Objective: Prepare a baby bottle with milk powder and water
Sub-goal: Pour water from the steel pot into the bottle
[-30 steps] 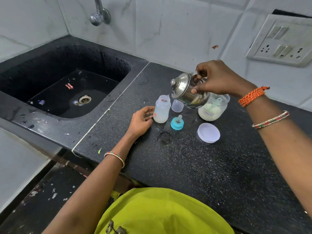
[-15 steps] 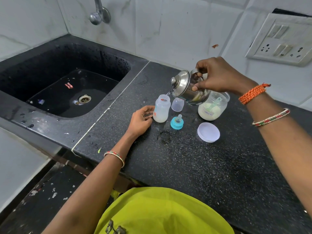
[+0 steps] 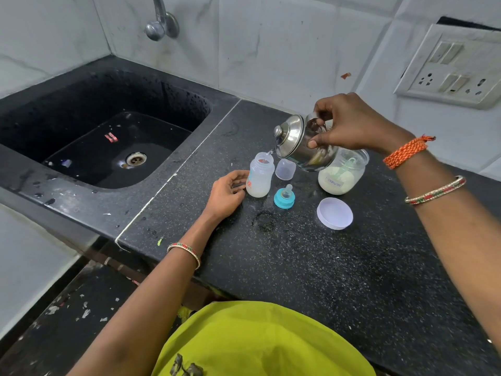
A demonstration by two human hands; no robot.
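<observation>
An open baby bottle stands upright on the black counter, with white liquid in its lower part. My right hand grips a small steel kettle by its handle and tilts it left, its spout over the bottle's mouth. A thin stream of water runs from the spout into the bottle. My left hand rests on the counter with its fingers curled against the bottle's left side. The teal teat ring lies just right of the bottle. An open formula jar with a scoop inside stands behind the kettle.
A clear bottle cap sits between bottle and jar. The jar's white lid lies on the counter at the right. A black sink with a tap fills the left. A switch panel hangs on the right wall.
The kettle has stayed tilted over the bottle, shifting only slightly. My left hand has stayed beside the bottle.
</observation>
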